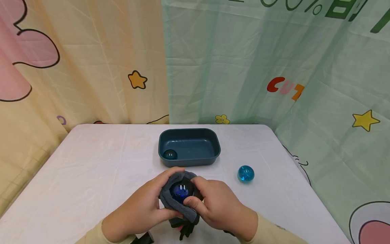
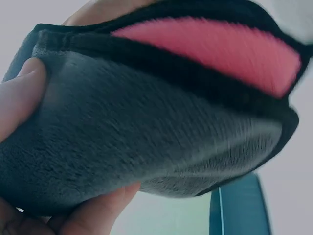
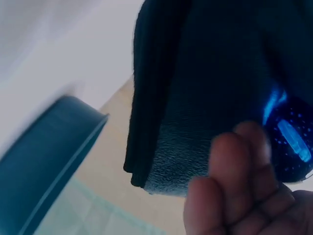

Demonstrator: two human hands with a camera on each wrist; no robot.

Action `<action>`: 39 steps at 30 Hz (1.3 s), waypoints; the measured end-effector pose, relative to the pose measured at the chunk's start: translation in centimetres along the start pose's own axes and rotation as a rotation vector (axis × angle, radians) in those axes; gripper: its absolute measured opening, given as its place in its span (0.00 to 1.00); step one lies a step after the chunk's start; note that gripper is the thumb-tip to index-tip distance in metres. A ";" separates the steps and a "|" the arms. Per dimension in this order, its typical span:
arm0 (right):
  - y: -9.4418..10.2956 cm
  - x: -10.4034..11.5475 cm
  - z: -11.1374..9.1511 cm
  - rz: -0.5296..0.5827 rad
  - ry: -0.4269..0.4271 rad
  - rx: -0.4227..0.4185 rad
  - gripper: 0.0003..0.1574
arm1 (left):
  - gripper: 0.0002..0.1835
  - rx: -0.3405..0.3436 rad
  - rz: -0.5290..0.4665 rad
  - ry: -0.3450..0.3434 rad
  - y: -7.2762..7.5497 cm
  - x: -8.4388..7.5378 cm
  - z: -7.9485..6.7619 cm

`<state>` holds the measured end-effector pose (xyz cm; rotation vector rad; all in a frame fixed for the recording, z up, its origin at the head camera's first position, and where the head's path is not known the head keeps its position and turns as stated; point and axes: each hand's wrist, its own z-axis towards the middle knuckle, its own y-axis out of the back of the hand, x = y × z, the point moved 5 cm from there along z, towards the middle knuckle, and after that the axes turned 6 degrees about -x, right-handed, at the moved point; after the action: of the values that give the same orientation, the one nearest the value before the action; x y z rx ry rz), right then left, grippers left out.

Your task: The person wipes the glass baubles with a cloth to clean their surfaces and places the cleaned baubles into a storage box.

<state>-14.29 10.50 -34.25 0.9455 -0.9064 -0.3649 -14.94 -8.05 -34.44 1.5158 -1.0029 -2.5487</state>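
One tray carries one teal ball, the bench one light-blue ball; the right hand pinches one dark-blue ball, unseen from the left wrist, in one fleecy cloth the left hand grips.

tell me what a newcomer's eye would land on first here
Probably the dark blue ball, nestled in a grey cloth between the left hand and right hand. Next, the bright blue ball on the white table, right of the teal container with another ball inside.
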 end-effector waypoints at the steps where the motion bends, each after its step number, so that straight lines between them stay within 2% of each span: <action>1: 0.1 0.0 0.0 0.018 -0.014 0.008 0.28 | 0.48 -0.007 -0.020 -0.002 0.1 0.0 0.0; 3: 0.4 0.2 -0.1 0.042 -0.019 0.018 0.31 | 0.49 -0.023 -0.053 -0.002 0.4 0.1 0.0; 4: 0.6 0.4 -0.1 0.029 0.004 0.015 0.33 | 0.49 -0.029 -0.065 0.004 0.5 0.1 0.0; 10: 1.0 1.5 -0.3 -0.181 0.233 -0.113 0.40 | 0.47 -0.023 -0.063 0.004 0.7 0.1 0.0; 13: 0.9 1.5 -0.4 -0.242 0.277 -0.168 0.39 | 0.47 -0.003 -0.024 -0.004 0.4 0.2 0.0; 16: 0.5 1.2 -0.4 -0.232 0.250 -0.140 0.36 | 0.47 0.009 0.029 0.004 0.2 0.3 0.1; 21: -0.5 0.0 0.0 0.021 0.034 0.030 0.24 | 0.47 0.021 0.116 0.017 -0.2 0.5 0.0; 23: -0.9 -0.3 0.2 0.111 -0.020 0.048 0.19 | 0.47 0.016 0.107 0.019 -0.2 0.6 0.0; 25: -0.9 -0.4 0.3 0.139 -0.022 0.034 0.17 | 0.47 0.004 0.064 0.014 -0.1 0.7 -0.1; 27: -0.7 -0.2 0.4 0.122 -0.011 0.009 0.20 | 0.48 -0.015 0.016 0.009 0.1 0.8 -0.1; 29: -0.4 0.0 0.4 0.079 0.014 -0.008 0.28 | 0.48 -0.032 -0.027 0.003 0.3 0.9 0.0; 33: 0.0 0.6 0.4 -0.039 0.079 0.002 0.39 | 0.49 -0.042 -0.076 0.017 0.7 0.9 0.0; 36: 0.2 1.0 0.3 -0.152 0.157 -0.032 0.41 | 0.48 -0.024 -0.087 0.023 0.7 0.8 0.1; 39: 0.3 1.1 0.2 -0.193 0.196 -0.087 0.39 | 0.46 -0.004 -0.046 0.014 0.6 0.5 0.2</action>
<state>-13.79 9.84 -33.38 0.9727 -0.6180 -0.4642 -15.51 -8.59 -34.43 1.5716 -0.9714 -2.5654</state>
